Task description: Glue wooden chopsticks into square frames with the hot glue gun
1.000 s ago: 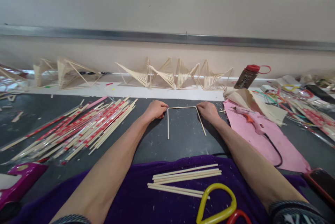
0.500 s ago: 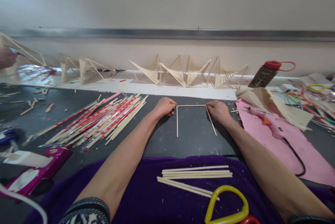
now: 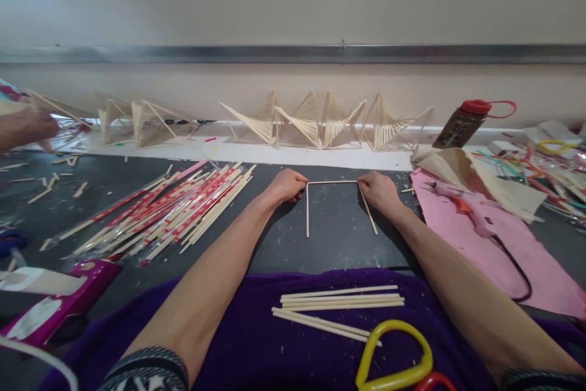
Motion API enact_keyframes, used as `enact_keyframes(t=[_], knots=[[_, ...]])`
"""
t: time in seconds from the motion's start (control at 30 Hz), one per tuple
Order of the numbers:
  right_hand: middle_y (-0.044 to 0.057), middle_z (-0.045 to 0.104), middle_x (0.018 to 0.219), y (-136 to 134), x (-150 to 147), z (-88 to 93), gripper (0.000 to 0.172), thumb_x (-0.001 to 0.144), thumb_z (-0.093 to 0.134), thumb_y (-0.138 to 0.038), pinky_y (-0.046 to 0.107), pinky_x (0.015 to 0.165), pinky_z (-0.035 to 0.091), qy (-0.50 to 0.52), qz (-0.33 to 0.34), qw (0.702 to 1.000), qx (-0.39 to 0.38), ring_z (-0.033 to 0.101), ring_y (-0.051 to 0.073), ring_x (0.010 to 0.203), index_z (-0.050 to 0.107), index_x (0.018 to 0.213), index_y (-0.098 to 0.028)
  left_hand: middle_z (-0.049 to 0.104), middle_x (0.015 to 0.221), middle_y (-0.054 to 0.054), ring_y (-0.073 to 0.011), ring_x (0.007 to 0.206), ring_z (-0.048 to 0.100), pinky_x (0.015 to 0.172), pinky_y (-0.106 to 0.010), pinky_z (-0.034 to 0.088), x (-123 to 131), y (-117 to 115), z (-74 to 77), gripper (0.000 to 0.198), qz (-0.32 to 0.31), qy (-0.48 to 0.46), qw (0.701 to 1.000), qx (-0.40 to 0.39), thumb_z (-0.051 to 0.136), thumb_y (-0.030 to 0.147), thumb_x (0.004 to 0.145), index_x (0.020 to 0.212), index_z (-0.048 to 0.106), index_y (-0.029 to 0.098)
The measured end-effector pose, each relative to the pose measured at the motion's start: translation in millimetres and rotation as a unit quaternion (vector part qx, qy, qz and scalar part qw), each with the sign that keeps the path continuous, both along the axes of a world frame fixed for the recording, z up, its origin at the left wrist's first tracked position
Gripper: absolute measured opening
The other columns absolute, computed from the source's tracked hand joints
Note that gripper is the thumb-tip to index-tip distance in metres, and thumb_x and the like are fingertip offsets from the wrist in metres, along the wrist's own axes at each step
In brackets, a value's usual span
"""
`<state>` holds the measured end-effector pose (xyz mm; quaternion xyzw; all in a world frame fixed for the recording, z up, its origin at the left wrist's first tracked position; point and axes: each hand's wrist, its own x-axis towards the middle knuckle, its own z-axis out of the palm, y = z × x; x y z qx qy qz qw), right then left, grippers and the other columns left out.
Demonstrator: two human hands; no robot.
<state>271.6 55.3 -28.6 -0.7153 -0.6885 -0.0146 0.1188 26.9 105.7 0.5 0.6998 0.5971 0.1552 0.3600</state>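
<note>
Three thin wooden sticks form an open frame (image 3: pixel 332 183) lying flat on the dark table (image 3: pixel 339 244). My left hand (image 3: pixel 287 185) is curled, its fingers pinching the frame's far left corner. At the far right corner, my right hand (image 3: pixel 378 191) is closed the same way. Both forearms stretch out over a purple cloth (image 3: pixel 256 342) on my lap. Several loose sticks (image 3: pixel 339 305) lie on that cloth.
A heap of red-wrapped chopsticks (image 3: pixel 174 211) lies to the left. Finished stick structures (image 3: pixel 329 122) line the back ledge. A glue gun (image 3: pixel 462 208) rests on pink paper (image 3: pixel 499 251) at right, beside a red-capped bottle (image 3: pixel 462 122). Yellow scissor handles (image 3: pixel 394 360) lie near me. Another person's hand (image 3: pixel 27 125) works far left.
My hands stay on the frame's corners. The view has turned slightly left, bringing another person's hand into sight at the far left.
</note>
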Motion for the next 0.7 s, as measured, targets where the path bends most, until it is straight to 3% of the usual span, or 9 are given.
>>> enact_keyframes(t=[0.7], knots=[[0.007, 0.067, 0.101, 1.8, 0.1, -0.6, 0.034, 0.084, 0.039, -0.026, 0.024, 0.073, 0.039, 0.027, 0.003, 1.000, -0.008, 0.059, 0.018, 0.092, 0.071, 0.093, -0.021, 0.069, 0.076, -0.008, -0.0099, 0.054, 0.059, 0.049, -0.019, 0.047, -1.0, 3.8, -6.0, 0.032, -0.003, 0.001, 1.000, 0.011, 0.055, 0.018, 0.073, 0.102, 0.069, 0.016]])
